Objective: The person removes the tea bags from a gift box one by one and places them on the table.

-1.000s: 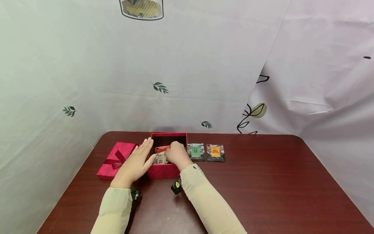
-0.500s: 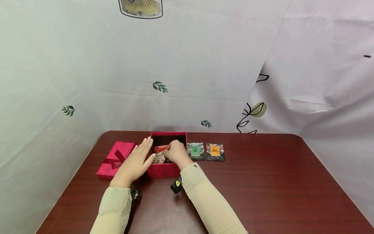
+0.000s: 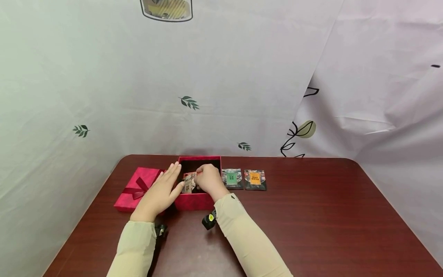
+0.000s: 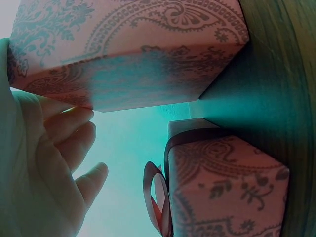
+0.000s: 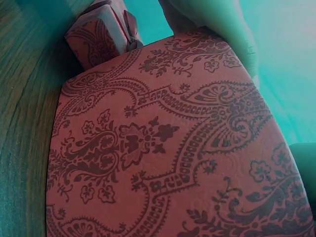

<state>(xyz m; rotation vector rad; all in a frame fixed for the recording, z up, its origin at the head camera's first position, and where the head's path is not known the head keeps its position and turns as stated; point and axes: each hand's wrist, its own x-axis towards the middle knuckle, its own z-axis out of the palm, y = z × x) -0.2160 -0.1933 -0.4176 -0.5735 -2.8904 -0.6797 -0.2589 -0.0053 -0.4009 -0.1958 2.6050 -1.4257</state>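
paisley-embossed square red box (image 3: pixel 194 201)

Two sachets (image 3: pixel 243 179) and ribboned lid (image 3: pixel 137 188) on dark wooden table (image 3: pixel 311 223).

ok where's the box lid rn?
Head view: the red lid with ribbon lies flat on the table, left of the open red box, partly under the left hand.

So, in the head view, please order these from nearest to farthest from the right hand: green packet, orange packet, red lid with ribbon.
1. Green packet, just right of the right hand.
2. Orange packet, farther right.
3. Red lid, left, beyond the box.
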